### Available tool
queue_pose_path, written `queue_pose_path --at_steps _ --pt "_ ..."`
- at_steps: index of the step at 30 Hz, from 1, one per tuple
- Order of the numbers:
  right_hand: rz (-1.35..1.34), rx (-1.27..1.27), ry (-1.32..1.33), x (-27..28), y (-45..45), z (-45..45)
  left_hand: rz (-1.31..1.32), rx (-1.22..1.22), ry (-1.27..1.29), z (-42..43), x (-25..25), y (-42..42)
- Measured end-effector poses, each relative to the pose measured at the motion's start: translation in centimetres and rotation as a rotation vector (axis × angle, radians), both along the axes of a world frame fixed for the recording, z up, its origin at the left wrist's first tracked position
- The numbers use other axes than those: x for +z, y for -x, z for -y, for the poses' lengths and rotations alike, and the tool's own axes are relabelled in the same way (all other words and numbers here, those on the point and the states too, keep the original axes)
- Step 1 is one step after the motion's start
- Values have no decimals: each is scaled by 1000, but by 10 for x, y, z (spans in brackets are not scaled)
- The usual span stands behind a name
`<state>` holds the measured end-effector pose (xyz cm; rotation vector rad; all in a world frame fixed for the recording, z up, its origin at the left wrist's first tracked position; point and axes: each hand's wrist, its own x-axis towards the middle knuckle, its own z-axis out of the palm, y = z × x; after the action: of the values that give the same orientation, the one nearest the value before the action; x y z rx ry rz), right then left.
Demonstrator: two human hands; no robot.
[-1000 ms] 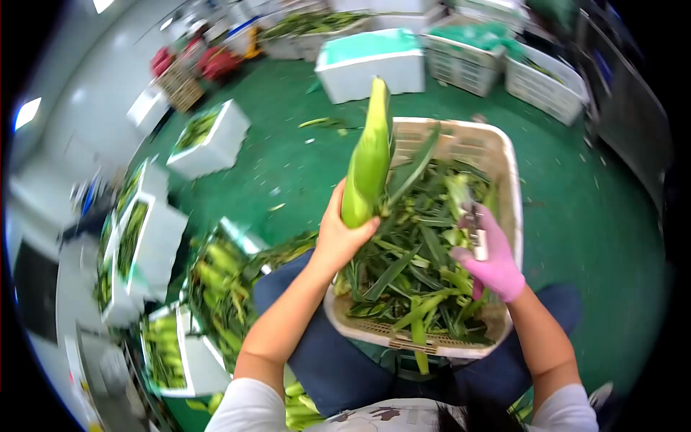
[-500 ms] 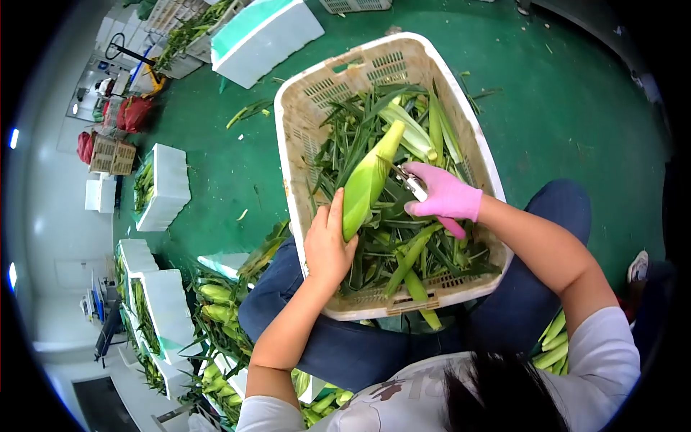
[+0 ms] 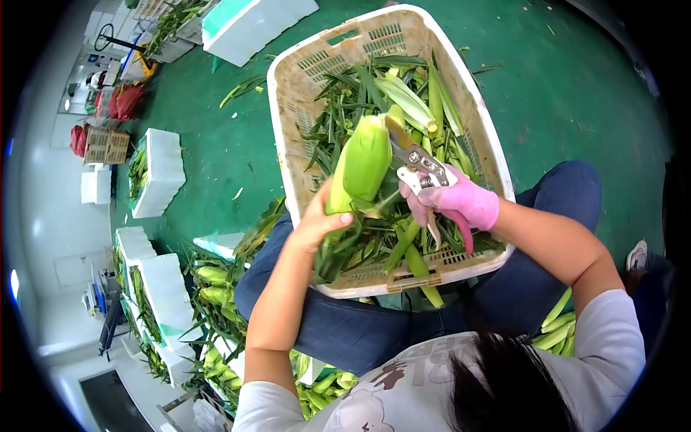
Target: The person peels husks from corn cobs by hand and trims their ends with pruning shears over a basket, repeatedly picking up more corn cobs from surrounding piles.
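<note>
My bare left hand (image 3: pixel 322 218) is wrapped round the lower part of an ear of corn (image 3: pixel 360 162) in its green husk, held tilted above the basket. A pink glove covers my right hand (image 3: pixel 455 199), which grips pruning shears (image 3: pixel 426 167) with pink handles. Their blades lie against the top end of the corn, where a cut pale face shows. Just behind the blades is a light-green stub (image 3: pixel 395 115). Under both hands, the off-white plastic basket (image 3: pixel 281 119) holds cut leaves and husk pieces (image 3: pixel 407 101).
White foam boxes (image 3: pixel 164 173) with corn and leaves stand on the green floor at left. Husked-in corn ears (image 3: pixel 216 295) are heaped beside my left leg, and more ears (image 3: pixel 558 331) lie by my right. Another person's shoe (image 3: pixel 636 255) shows at far right.
The shears have moved up to the corn's top end, and its long tapered tip no longer stands whole. My left hand has tilted the ear more upright; the view has shifted slightly.
</note>
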<state>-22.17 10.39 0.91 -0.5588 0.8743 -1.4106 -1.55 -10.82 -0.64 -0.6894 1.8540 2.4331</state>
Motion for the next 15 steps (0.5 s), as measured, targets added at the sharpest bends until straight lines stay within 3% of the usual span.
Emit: queue_pose_path --at_steps 2,5,9,11,13,15 --pt "210 -75 74 7 -11 2 -5 35 -255 -27 1 8" --pt "372 -153 33 8 -22 10 -93 247 -366 -52 -19 11" --pt "356 -204 26 13 -38 13 -135 367 -257 -69 -4 8" --pt "363 -370 34 -1 -43 14 -165 615 -702 -58 3 9" --pt "511 -402 -4 -26 -32 21 -330 809 -520 -34 5 23" --pt "419 -520 -12 -51 -12 30 -207 712 -232 -9 -2 14"
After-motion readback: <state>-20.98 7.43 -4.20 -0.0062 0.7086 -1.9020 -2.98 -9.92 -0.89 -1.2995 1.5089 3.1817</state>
